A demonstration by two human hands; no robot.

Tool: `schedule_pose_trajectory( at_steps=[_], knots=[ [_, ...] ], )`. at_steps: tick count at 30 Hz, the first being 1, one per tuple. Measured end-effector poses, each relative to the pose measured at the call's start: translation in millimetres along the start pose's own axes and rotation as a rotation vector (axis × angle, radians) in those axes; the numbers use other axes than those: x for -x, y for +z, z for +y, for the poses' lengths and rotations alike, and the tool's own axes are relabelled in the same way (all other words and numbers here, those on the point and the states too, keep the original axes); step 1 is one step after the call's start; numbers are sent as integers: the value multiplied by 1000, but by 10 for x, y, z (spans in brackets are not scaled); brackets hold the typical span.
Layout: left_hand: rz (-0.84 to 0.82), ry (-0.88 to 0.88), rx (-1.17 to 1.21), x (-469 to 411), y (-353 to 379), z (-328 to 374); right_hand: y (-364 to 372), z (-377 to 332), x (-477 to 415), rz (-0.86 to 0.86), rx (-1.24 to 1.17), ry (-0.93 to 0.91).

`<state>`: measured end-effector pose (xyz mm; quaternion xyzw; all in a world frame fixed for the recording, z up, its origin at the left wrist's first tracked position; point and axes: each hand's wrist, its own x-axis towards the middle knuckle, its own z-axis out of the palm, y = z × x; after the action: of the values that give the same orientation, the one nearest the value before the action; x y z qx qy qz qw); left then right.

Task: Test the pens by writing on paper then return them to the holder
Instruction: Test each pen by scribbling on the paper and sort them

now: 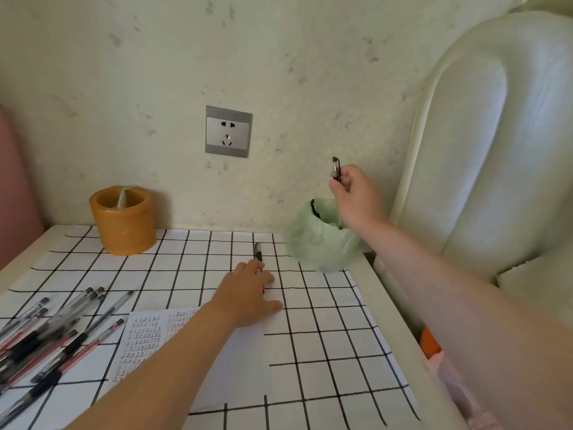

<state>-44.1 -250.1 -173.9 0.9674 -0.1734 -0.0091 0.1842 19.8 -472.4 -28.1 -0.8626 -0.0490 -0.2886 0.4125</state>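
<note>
Grid-patterned table (pixel 310 352): my left hand (pixel 248 290) lies flat, fingers straight over 1 loose pen (pixel 258 251); my right hand (pixel 356 197) pinches 1 black-clipped pen (pixel 336 169), green bag (pixel 310 243) just below it.

Saw thin, crinkly plastic in the bag (pixel 319 246), matt finish on the holder (pixel 124 225), brushed metal on the socket (pixel 228 131), glossy padded leather on the headboard (pixel 496 135), matt paper (pixel 242 367), smooth counter (pixel 325 321).

Tabletop (pixel 198 252) free between orange holder (pixel 124 221) and lone pen (pixel 258 251); pen pile (pixel 52 333) crowds left edge; green bag (pixel 319 243) blocks right corner.
</note>
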Motion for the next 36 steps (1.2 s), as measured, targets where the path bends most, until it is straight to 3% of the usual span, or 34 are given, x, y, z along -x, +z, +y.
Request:
schedule_pose_trajectory(
  at_steps=[4,9,13,16,21,26,36],
  knots=[
    [18,1,42,-33,13,-47,132,32,-182,43,9,23],
    [36,9,65,-37,14,-45,286,241,-182,-240,399,80],
    [24,12,54,-30,10,-26,323,355,-95,-373,524,152],
    [13,13,50,-23,-14,-11,301,332,-68,-344,496,145],
    [48,5,105,49,-155,2,370,6,78,-273,431,-25],
    [137,-32,119,252,-416,-89,683,-460,490,-433,293,-89],
    [139,-247,-10,1208,-1035,-971,1466,-1279,1441,-740,231,-177]
  ],
)
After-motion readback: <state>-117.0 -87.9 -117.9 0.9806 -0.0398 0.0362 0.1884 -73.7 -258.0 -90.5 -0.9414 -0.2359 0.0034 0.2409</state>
